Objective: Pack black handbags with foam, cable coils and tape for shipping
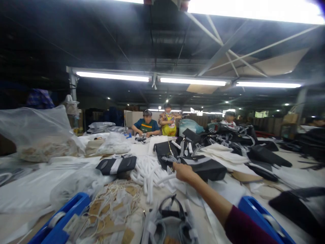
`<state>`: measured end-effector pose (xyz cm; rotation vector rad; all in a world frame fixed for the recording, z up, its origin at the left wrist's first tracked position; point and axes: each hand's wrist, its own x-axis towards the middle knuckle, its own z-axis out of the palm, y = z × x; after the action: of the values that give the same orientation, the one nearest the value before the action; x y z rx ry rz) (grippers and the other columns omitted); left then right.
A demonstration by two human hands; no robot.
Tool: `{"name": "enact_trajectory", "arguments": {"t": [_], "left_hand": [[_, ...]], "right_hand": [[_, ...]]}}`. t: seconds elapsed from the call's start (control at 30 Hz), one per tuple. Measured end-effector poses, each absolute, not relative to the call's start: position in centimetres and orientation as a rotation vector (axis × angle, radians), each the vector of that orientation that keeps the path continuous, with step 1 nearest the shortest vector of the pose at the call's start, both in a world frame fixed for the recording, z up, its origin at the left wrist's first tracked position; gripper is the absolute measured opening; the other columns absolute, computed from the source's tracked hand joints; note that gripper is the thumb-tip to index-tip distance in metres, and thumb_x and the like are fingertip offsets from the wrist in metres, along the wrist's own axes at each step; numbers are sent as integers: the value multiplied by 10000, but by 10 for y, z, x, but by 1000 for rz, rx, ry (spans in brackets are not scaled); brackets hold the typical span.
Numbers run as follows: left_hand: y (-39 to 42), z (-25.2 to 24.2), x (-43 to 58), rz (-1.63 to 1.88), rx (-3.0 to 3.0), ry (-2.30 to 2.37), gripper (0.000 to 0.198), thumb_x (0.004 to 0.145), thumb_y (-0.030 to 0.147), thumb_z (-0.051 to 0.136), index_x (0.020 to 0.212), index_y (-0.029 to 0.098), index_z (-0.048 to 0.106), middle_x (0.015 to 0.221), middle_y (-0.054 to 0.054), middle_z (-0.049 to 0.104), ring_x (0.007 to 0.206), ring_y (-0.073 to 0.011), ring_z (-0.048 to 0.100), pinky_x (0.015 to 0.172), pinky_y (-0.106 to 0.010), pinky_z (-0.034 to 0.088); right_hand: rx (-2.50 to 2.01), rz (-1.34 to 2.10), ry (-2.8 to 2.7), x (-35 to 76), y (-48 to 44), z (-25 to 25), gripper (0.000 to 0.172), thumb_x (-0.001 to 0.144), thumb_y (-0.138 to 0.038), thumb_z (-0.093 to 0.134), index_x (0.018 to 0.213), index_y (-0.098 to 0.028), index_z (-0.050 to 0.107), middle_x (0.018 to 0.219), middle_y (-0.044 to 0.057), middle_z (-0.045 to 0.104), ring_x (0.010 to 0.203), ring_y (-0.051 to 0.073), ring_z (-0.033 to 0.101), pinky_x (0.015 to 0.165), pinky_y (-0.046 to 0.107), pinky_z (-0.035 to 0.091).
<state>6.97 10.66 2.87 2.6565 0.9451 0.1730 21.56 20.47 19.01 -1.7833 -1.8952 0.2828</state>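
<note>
My right hand (184,171) reaches forward over the table with its fingers closed. A white foam-like tube (166,178) runs into its grip from the left. Just beyond the fingers lies a black bag (164,150) with a gold-coloured zip, and beside them a second black bag (205,166). Loose white tubes (148,169) form a heap to the left of the hand. Close to me stands a grey and black bag (172,217) with its handles up, partly blurred. A small skin-coloured patch, seemingly my left hand (171,240), shows at the bottom edge; its fingers are hidden.
Blue tape dispensers (64,217) (264,218) flank me at the front. Cords and cardboard scraps (114,206) lie left of the near bag. A large clear plastic sack (38,135) stands far left. White sheets (223,154) and black bags cover the right. Co-workers (146,127) are across the table.
</note>
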Motion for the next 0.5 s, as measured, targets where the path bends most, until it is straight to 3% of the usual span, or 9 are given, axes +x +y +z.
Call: {"name": "enact_trajectory", "arguments": {"t": [0.07,0.13,0.3,0.5], "left_hand": [[91,39,72,-47,2544,952,511,802,407,641,1177,63,596,1149,-184,608,1078,-351,588,908,-476,475],[78,54,73,-228,2384,1049,623,688,330,735,1232,81,562,1233,-194,562,1125,-355,559,972,-433,446],[76,79,73,-170,2309,968,637,695,209,653,1312,149,507,1263,-149,537,1187,-317,510,1041,-407,391],[77,72,72,-162,2324,971,635,699,217,623,1319,181,490,1298,-128,526,1220,-296,478,1073,-434,350]], "right_hand": [[-1904,237,-1883,262,166,183,278,725,-63,570,951,-181,683,1006,132,697,977,299,646,850,430,457],[-1997,220,-1833,314,124,169,312,781,-107,502,1014,-216,679,1117,97,672,1053,275,606,875,379,435],[-1996,146,-1632,419,15,121,288,785,-227,509,979,-212,721,836,42,706,756,198,618,700,281,440],[-2042,340,-1543,445,-48,80,274,752,-231,520,928,-214,729,797,32,702,715,207,609,689,308,444]]}}
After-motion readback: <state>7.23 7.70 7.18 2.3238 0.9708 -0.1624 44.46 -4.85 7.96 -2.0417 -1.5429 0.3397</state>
